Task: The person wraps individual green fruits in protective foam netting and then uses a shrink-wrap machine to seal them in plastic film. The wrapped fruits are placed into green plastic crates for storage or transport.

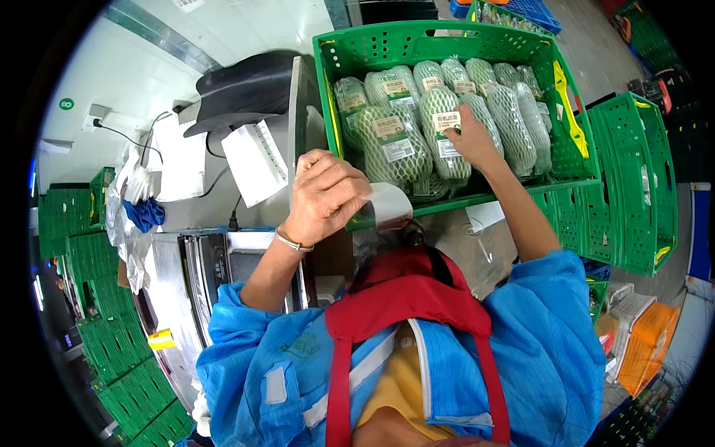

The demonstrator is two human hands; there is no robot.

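Observation:
In the head view, a green plastic crate (pixel 391 34) holds several pale green vegetables in white foam nets. Most carry a paper label with writing. My right hand (pixel 473 137) reaches in from the right, its fingers touching the label (pixel 447 134) on one netted vegetable (pixel 438 103) in the front row. Left of it lies a wider netted vegetable (pixel 371 148). My left hand (pixel 329 193) is raised by the crate's near left corner, fingers curled. Its fingertips pinch a thin white piece (pixel 394 202), paper or film, blurred.
Left of the crate stands a grey table with white papers (pixel 256 162), a black curved sheet (pixel 246 84) and cables. A blue cloth (pixel 144 214) hangs near plastic bags. More green crates (pixel 631 184) stand to the right, others (pixel 111 329) are stacked at far left. An orange crate (pixel 648 349) sits lower right.

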